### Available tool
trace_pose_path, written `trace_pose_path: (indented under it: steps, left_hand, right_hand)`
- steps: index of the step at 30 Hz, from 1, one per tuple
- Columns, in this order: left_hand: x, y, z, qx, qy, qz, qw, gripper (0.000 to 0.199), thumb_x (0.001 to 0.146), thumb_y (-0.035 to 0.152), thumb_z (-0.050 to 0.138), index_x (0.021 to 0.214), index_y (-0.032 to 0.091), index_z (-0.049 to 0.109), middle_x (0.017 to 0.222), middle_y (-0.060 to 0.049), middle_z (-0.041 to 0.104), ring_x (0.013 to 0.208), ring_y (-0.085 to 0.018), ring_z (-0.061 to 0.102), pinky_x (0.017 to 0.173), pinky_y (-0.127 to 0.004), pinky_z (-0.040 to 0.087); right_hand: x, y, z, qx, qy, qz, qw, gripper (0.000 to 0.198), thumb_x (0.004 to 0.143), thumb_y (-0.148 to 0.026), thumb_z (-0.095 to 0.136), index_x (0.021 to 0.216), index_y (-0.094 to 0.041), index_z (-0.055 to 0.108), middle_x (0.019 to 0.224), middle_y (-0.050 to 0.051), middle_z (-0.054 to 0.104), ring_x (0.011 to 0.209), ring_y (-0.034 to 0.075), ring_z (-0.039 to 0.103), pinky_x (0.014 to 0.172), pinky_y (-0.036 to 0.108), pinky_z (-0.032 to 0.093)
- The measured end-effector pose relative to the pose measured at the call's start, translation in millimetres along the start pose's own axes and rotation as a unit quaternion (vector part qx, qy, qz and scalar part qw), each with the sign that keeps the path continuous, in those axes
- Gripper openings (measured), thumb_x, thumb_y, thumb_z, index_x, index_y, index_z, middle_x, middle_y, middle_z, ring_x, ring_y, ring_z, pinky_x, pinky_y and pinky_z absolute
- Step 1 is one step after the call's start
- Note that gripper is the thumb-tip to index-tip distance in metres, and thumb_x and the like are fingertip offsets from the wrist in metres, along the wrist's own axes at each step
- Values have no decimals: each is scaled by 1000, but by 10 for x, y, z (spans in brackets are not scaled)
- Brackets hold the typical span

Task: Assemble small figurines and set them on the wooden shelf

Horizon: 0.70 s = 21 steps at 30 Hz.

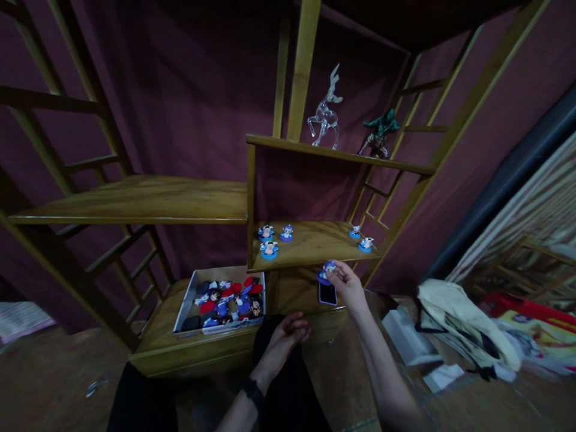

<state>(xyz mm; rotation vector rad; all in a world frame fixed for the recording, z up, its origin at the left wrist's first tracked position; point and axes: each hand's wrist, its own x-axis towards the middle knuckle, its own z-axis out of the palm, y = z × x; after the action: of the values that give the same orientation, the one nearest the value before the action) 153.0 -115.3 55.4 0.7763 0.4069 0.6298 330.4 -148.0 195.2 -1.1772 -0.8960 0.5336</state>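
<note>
Between the fingers of my right hand [348, 287] is a small purple-and-white figurine [327, 271] on a purple base, held just in front of the middle shelf's edge. My left hand [288, 339] hovers over my knee with its fingers loosely apart and nothing in it. On the middle shelf [310, 243], three figurines stand at the left, among them a purple one [287, 233] and a blue-based one [269, 249]. Two more, including a blue-based figurine [366, 243], stand at the right end. A cardboard box [183, 312] of jumbled figurines sits on the lower shelf, left of my hands.
A phone [327, 293] lies on the lower shelf beneath my right hand. Above, a clear deer figure [324, 114] and a dark green figure [380, 133] occupy the upper shelf. Pale cloth [463, 321] and a white box [408, 336] lie on the floor at right.
</note>
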Motion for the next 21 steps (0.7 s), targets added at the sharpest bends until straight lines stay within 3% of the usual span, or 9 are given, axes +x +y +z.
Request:
trace_pose_path:
  steps: [5,11,15,21]
  left_hand:
    - [-9,18,24,7,5,-7,1000,48,66,25,73,111,16,57,101,-11,64,96,-22,61,91,-40,44]
    - [-11,36,15,17,8,-23,1000,46,66,26,73,108,14,58,104,-14,63,95,-23,62,91,-39,44]
    - [8,26,-3,5,10,-24,1000,44,65,27,75,105,14,60,101,-13,64,92,-22,63,90,-38,45]
    - [14,23,-17,10,11,-27,1000,44,65,28,74,104,14,60,101,-14,64,90,-21,63,87,-37,46]
  right_hand:
    - [671,-272,106,-9,-30,-54,998,40,61,-33,72,97,-21,61,84,2,66,80,17,61,80,34,49]
    - [1284,-142,355,-13,-60,-49,997,38,53,-30,74,87,-19,61,73,-1,64,70,15,60,75,32,49]
    - [1464,-48,475,-16,-72,-33,997,38,51,-29,74,85,-19,61,69,-2,64,66,14,60,73,31,50]
    - [1428,77,500,-29,-97,-29,994,35,54,-26,72,86,-19,61,70,-1,64,64,13,60,70,30,50]
